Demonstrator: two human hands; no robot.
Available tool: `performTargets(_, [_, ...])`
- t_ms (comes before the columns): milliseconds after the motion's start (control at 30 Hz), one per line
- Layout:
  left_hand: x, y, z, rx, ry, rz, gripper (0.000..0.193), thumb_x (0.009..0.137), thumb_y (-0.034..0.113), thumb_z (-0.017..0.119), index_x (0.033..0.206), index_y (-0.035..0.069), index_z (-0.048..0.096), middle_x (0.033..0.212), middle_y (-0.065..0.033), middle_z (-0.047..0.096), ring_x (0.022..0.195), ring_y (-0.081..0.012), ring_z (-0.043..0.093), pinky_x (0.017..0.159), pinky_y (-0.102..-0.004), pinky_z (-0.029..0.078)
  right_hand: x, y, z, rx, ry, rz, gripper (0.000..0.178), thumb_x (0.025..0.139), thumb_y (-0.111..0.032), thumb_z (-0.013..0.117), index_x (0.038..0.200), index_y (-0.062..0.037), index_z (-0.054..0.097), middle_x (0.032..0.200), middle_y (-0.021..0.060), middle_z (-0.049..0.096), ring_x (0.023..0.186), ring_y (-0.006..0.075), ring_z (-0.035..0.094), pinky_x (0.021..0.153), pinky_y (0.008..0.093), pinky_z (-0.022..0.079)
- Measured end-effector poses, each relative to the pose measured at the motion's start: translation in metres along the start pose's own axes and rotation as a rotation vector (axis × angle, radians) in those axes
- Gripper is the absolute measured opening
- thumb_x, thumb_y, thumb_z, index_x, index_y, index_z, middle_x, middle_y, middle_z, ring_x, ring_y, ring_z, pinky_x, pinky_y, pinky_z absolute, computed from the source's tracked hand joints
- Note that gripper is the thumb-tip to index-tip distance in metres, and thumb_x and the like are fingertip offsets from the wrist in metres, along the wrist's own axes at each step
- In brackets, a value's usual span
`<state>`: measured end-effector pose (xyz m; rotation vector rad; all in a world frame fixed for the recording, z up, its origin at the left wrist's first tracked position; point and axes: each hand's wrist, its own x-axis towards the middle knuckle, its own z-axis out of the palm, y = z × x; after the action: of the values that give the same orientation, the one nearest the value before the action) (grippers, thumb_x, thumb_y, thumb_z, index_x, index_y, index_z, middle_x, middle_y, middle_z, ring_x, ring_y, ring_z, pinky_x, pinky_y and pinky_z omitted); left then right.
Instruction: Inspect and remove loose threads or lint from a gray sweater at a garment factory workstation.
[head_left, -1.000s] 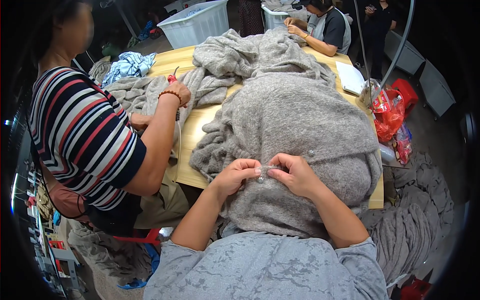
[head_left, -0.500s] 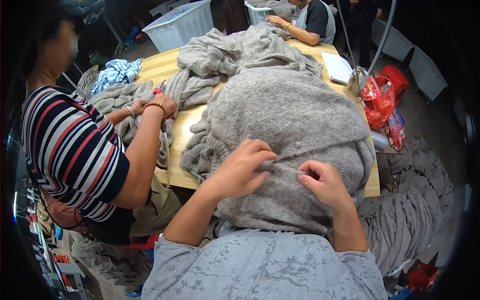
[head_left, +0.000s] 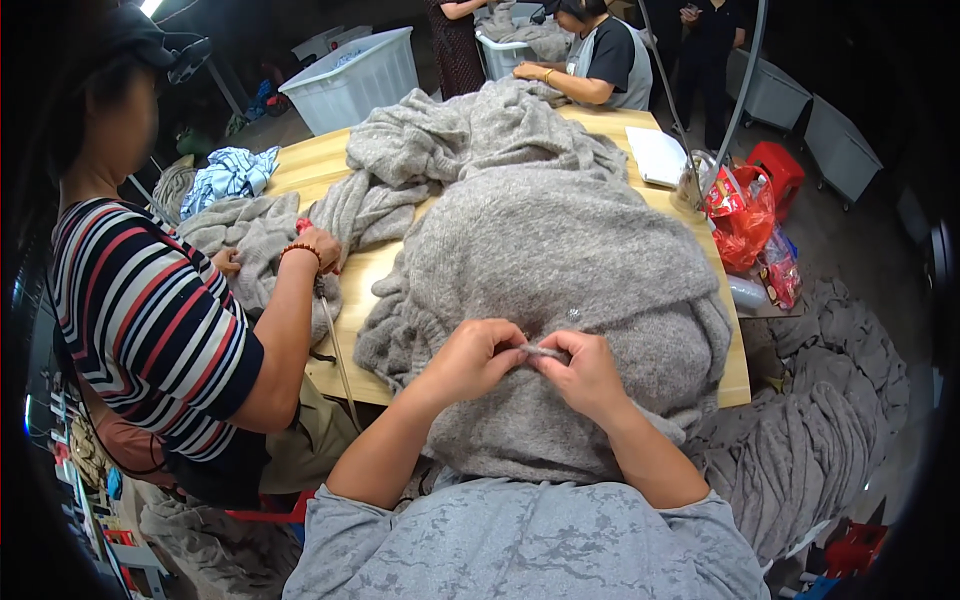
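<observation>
Grey knit sweater [head_left: 560, 250] lies draped over the near edge of the wooden table [head_left: 290, 165] and into the lap; left hand [head_left: 475, 358] and right hand [head_left: 580, 372], apart half a second ago, have closed back together and both now pinch a small bit of the knit between fingertips at mid-front, so the fine picking looks resumed at one spot. Packaging: red plastic bag [head_left: 740, 215] at the table's far right corner, white flat pad [head_left: 655, 155] beside it, white plastic crate [head_left: 355, 80] beyond the far left end. Striped-shirt co-worker's hand [head_left: 315, 250] rests on another grey garment [head_left: 250, 235].
</observation>
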<state>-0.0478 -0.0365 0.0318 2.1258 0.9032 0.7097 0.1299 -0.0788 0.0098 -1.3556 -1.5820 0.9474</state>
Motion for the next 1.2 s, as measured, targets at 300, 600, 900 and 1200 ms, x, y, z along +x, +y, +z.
performTargets(300, [-0.006,-0.029,0.025,-0.528,-0.156,-0.228,0.010,0.089,0.011,0.055,0.090,0.001,0.055,0.074,0.0056,0.051,0.069,-0.0017,0.041,0.059,-0.0198,0.036,0.000,-0.002,-0.007,-0.171,-0.052,-0.195,0.013,0.069,-0.010,0.065,0.075,0.0004,0.062,0.063,0.0104,0.059,0.053,0.0168,0.056,0.051,0.0303,0.043])
performTargets(600, [-0.020,-0.015,0.023,-0.357,-0.173,-0.158,0.008,0.083,0.008,0.061,0.083,0.001,0.056,0.067,-0.0026,0.054,0.063,-0.0102,0.049,0.057,-0.0265,0.040,-0.002,0.001,-0.012,-0.266,-0.213,-0.181,0.012,0.069,-0.007,0.063,0.079,-0.0001,0.062,0.067,0.0113,0.060,0.059,0.0225,0.058,0.055,0.0312,0.045])
performTargets(900, [-0.030,-0.011,0.036,0.334,0.187,0.239,0.020,0.066,-0.005,0.063,0.085,0.002,0.058,0.080,-0.0096,0.056,0.074,-0.0285,0.057,0.063,-0.0361,0.047,0.023,-0.015,-0.019,-0.360,-0.011,-0.485,0.008,0.077,-0.005,0.062,0.085,-0.0037,0.061,0.082,0.0097,0.056,0.066,0.0281,0.058,0.059,0.0346,0.047])
performTargets(1200, [-0.018,-0.023,0.044,0.269,0.439,0.257,0.024,0.064,-0.010,0.061,0.084,0.002,0.057,0.086,-0.0101,0.056,0.079,-0.0277,0.058,0.067,-0.0343,0.049,0.040,0.006,0.002,-0.649,-0.090,-0.425,0.006,0.073,-0.010,0.064,0.076,-0.0051,0.061,0.078,0.0082,0.057,0.066,0.0259,0.061,0.057,0.0374,0.048])
